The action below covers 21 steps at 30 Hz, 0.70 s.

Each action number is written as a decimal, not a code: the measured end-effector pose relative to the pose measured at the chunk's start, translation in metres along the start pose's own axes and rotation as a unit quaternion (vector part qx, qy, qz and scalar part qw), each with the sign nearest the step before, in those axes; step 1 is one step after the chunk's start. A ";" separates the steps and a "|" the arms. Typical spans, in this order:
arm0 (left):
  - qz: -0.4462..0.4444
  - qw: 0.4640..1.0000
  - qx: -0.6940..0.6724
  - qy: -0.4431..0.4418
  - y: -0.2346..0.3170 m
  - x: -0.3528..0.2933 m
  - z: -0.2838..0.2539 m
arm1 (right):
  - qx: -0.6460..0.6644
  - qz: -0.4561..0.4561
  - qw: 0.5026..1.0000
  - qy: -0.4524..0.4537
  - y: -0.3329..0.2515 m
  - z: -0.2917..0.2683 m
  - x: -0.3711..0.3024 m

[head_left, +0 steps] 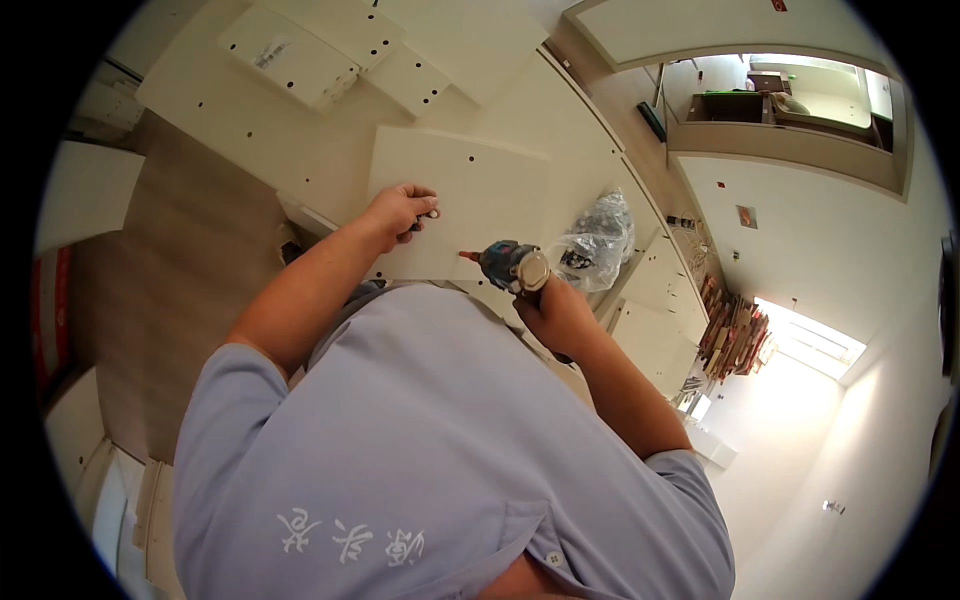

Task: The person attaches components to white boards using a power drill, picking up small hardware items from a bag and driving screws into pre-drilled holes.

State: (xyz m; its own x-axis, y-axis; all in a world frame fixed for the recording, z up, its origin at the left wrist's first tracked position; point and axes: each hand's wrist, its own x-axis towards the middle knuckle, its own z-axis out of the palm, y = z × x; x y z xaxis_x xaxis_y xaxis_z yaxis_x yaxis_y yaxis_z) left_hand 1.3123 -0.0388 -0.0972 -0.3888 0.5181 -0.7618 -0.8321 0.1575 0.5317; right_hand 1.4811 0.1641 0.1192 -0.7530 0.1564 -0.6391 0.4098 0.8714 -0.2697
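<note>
My right hand [560, 318] grips a cordless drill [512, 266], its reddish bit pointing left over a pale panel [470, 185]. Pinched in my left hand [400, 210] are small metal fittings [432, 213], one with a round end; their exact kind is too small to tell. That hand is above the left part of the panel, apart from the drill bit. A dark hole shows near the panel's far edge and another by its near left corner. To the right of the drill lies a clear plastic bag [598, 245] with dark small parts inside.
Smaller drilled panels [290, 58] lie stacked at the far left on larger pale boards. Brown floor [190, 200] shows at left. On the right, a pile of wooden strips [733, 335] stands near a bright window [808, 335]. A doorway opening [790, 105] is at the far right.
</note>
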 end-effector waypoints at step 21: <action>0.111 0.990 0.081 -0.044 -0.009 -0.018 -0.003 | 0.014 -0.046 0.998 0.033 0.009 0.019 -0.006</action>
State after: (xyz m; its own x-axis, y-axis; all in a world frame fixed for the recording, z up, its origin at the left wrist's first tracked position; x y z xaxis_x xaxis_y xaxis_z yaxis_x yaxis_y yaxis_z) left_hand 1.3262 -0.0520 -0.0894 -0.5124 0.6251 -0.5888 -0.6534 0.1611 0.7397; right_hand 1.4996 0.1621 0.1070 -0.8201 0.1071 -0.5620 0.3504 0.8706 -0.3454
